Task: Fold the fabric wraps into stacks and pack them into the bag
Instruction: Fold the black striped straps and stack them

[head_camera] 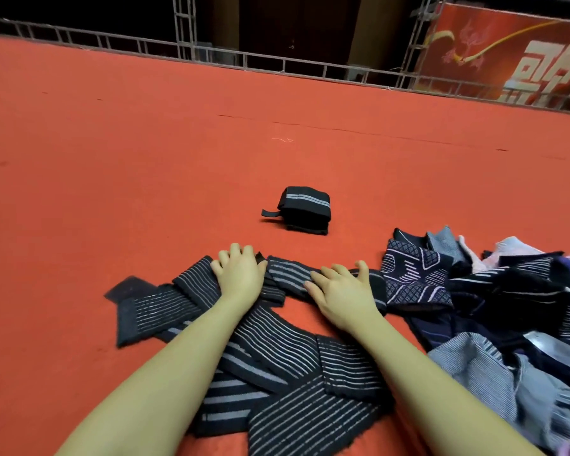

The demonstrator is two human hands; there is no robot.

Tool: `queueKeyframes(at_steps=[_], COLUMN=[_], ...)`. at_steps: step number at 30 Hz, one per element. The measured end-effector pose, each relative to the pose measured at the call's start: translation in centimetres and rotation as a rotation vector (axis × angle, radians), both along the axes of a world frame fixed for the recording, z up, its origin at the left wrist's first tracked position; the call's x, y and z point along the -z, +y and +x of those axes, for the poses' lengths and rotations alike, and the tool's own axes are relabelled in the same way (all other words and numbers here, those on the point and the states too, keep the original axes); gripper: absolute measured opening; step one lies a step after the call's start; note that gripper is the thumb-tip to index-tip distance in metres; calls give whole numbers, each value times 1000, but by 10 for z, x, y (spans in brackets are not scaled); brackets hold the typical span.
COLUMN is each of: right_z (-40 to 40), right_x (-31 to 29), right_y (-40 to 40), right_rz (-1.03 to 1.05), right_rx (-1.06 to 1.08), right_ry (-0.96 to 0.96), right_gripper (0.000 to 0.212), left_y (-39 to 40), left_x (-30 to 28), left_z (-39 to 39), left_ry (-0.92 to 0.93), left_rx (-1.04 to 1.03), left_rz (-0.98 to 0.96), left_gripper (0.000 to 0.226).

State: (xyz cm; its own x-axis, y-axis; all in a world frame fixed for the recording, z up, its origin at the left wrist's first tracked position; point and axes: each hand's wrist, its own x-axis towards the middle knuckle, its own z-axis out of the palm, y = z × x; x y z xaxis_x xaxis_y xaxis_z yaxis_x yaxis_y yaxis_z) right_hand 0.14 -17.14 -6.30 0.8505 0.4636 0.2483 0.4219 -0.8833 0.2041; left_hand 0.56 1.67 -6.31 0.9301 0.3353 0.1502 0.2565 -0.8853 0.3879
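A long black wrap with thin grey stripes lies stretched across the red carpet right in front of me, and both hands are pressed flat on it. My left hand rests on the wrap's left part, fingers straight and close together, tips reaching the far edge. My right hand lies just beside it on the right part, fingers spread a little and straight, palm down. Neither hand curls round anything. Under my forearms more striped wraps sprawl loose and overlapping, one end reaching out to the left. Farther out on the carpet, well apart from my hands, sits one folded stack, black with a grey band and a small tab sticking out on its left. To my right a heap of patterned fabric pieces is piled up, touching the wrap's right end. A metal railing borders the carpet at the back, with a red banner behind it.
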Motion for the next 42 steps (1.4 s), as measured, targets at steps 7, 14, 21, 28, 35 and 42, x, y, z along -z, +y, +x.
queueKeyframes(at_steps=[7,14,21,28,35,42], right_z=[-14,-33,-42,-41,-42,-33], right_x=[3,-3,3,-24,-38,-30], right_y=[-35,-51,-43,-52,-87,-67], right_rz=[166,151,459,739,582,524], right_rx=[338,584,484,439,429,192], right_ry=[-165,1,-64,-145,-296,-470], right_gripper=[44,74,43,24,19,21], left_y=[-16,-42,-56,-63,-94,-69], left_x=[-5,-10,-11,-15,-20,-22], left_z=[-17,-48,-57,-68,-73,-70], left_ry=[-121,295,376,288,374,313], left_rx=[359,473,401,425,496,502], left_rz=[210,154,179,164,145,115], left_gripper=[39,57,61,58,63,51])
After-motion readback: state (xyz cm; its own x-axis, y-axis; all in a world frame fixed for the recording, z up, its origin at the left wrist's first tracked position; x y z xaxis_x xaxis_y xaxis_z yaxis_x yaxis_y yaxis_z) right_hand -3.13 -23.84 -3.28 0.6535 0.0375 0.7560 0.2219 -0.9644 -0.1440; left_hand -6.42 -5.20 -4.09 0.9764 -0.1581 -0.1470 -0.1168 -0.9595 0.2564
